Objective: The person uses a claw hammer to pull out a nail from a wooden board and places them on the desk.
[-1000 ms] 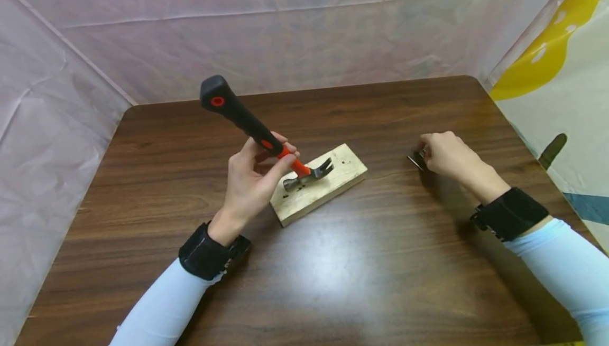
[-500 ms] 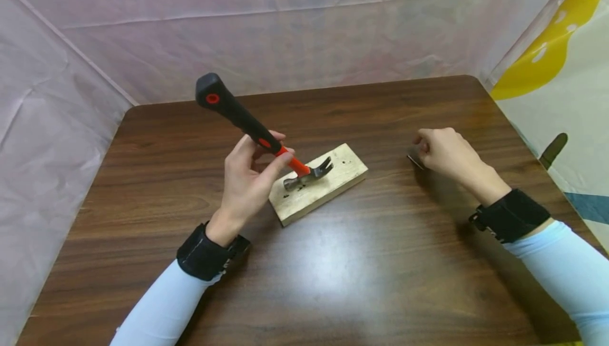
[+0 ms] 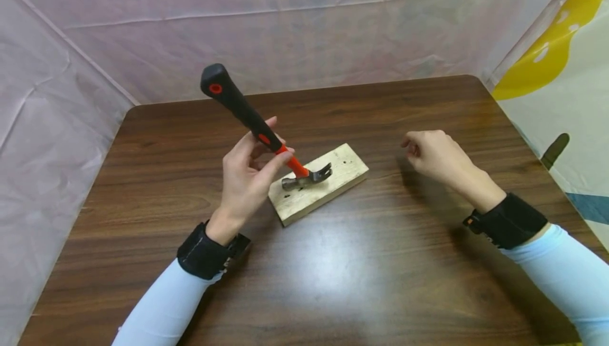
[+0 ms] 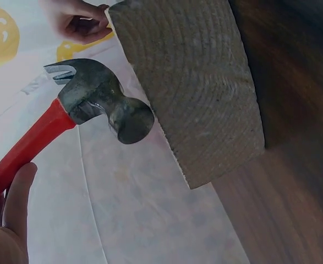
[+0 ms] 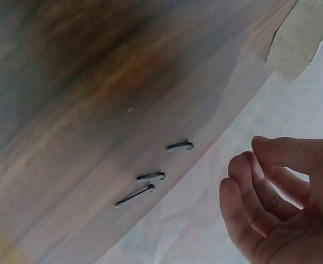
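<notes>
My left hand [image 3: 245, 177] grips a claw hammer [image 3: 295, 166] by its red neck, just below the black rubber handle. The hammer is tilted, handle up, its steel head over a pale wooden block [image 3: 328, 193]; the left wrist view shows the head close to the block's edge. My right hand [image 3: 437, 156] is low over the table's right side, thumb and fingers curled together. A tiny dark spot shows at its fingertips in the left wrist view; whether it holds something is unclear. Beside it lie a short nail [image 5: 180, 145], a second nail [image 5: 151, 176] and a longer nail [image 5: 135, 196].
The brown wood-grain table [image 3: 166, 230] has rounded far corners. Pale sheeting [image 3: 285, 45] hangs behind it and at the left. On the right is a curtain with a yellow shape [image 3: 547, 55]. Small dark holes mark the block's top.
My right hand has shifted slightly left; the thin metal piece that showed at its fingertips is out of sight in the head view. The left hand and hammer have barely moved.
</notes>
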The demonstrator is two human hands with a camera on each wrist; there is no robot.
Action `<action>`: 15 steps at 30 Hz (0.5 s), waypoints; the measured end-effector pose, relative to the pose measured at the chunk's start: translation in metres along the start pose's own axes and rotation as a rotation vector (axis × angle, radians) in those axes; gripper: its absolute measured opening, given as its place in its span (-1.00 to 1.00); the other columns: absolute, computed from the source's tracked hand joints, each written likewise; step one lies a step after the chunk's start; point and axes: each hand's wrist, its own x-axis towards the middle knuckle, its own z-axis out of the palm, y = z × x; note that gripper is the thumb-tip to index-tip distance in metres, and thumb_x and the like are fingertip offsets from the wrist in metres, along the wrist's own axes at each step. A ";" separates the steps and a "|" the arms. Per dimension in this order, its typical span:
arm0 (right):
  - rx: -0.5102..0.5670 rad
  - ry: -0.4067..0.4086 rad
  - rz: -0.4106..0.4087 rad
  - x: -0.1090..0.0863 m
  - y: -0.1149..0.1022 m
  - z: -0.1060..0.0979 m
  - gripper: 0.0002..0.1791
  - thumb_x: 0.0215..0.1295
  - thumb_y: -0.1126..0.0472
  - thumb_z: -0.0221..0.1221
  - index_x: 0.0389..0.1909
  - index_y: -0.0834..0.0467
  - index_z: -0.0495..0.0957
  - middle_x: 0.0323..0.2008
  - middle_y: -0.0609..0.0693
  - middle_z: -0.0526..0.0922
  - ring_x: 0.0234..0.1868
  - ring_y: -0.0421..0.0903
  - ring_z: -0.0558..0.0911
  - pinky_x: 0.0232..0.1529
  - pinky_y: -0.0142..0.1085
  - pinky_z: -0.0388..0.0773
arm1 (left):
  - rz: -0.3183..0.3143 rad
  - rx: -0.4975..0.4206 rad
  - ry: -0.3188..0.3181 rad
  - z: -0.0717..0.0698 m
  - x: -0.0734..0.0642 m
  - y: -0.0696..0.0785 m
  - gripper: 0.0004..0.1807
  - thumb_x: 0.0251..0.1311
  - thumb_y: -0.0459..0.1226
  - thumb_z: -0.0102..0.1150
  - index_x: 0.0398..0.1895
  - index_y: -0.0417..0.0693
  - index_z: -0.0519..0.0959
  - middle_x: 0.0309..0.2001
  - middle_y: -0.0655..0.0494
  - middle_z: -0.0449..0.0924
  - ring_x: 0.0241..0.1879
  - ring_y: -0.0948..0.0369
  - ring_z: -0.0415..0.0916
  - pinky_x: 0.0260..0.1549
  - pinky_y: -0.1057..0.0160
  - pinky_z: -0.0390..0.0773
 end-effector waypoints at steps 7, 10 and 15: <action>0.005 0.028 -0.045 -0.002 -0.010 0.003 -0.84 0.27 0.43 0.27 -0.14 0.28 0.68 -0.38 0.07 0.67 -0.40 -0.02 0.62 -0.42 -0.07 0.58 | 0.012 -0.010 0.016 0.000 0.000 0.000 -0.28 0.06 -0.64 0.43 0.35 -0.31 0.46 -0.17 -0.14 0.71 -0.21 0.07 0.73 -0.34 0.21 0.75; 0.010 0.051 -0.082 -0.002 -0.015 0.005 -0.84 0.25 0.44 0.29 -0.16 0.27 0.69 -0.37 0.06 0.68 -0.39 -0.03 0.62 -0.40 -0.10 0.58 | 0.001 -0.019 0.006 0.001 0.000 0.001 -0.29 0.07 -0.64 0.42 0.33 -0.32 0.43 -0.16 -0.14 0.69 -0.22 0.06 0.74 -0.30 0.18 0.76; 0.032 0.104 -0.169 -0.001 -0.025 0.009 -0.83 0.21 0.47 0.32 -0.17 0.28 0.68 -0.34 0.08 0.70 -0.35 -0.03 0.64 -0.35 -0.13 0.62 | -0.015 -0.052 -0.022 0.003 0.002 0.004 -0.32 0.08 -0.64 0.41 0.29 -0.33 0.40 -0.16 -0.15 0.67 -0.22 0.06 0.74 -0.24 0.13 0.76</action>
